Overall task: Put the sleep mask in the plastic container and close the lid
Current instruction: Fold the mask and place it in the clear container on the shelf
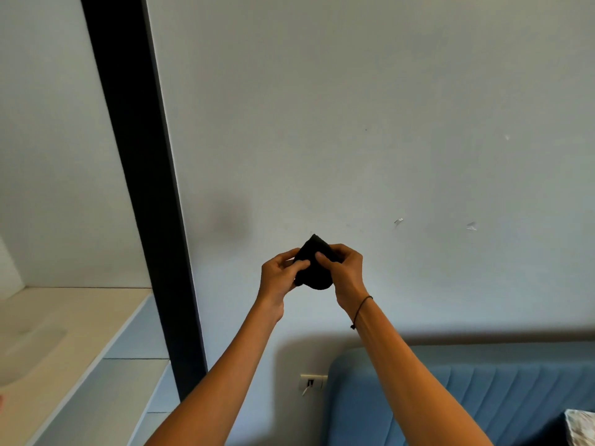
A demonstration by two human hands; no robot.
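Note:
The black sleep mask is bunched or folded, held up in the air in front of a pale wall at the frame's middle. My left hand grips its left side with thumb and fingers. On the mask's right side, my right hand pinches it; a thin dark cord bracelet circles that wrist. Both arms reach forward from the bottom of the frame. No plastic container or lid is in view.
A blue padded headboard fills the lower right, with a patterned pillow corner at the edge. A wall socket sits low on the wall. A dark vertical post and pale shelves stand at the left.

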